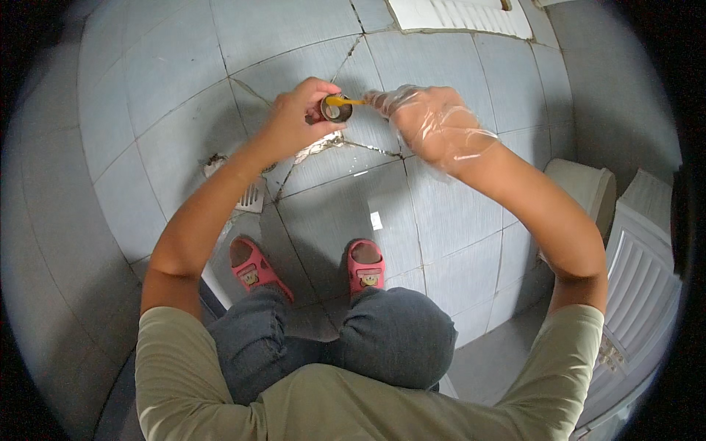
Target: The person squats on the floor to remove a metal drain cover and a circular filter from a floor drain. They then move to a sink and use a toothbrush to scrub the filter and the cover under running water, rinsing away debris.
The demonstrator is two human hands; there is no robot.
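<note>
Between the thumb and fingers of my bare left hand is a small round dark cup-shaped part, its open mouth facing me. My right hand, in a loose clear plastic glove, is closed on a thin yellow stick-like tool. The tool's tip reaches into the mouth of the cup-shaped part; whether it carries bristles is too small to tell. Both hands are raised over the floor. Below them, a shiny wet-looking patch lies where several dark tile joints meet, partly hidden by my left hand.
A square slotted drain grate lies left of my feet, near a small dirty clump. Pink slippers are on my feet. A white ribbed ceramic fixture is at the far right. A pale bin and white louvred panel stand right.
</note>
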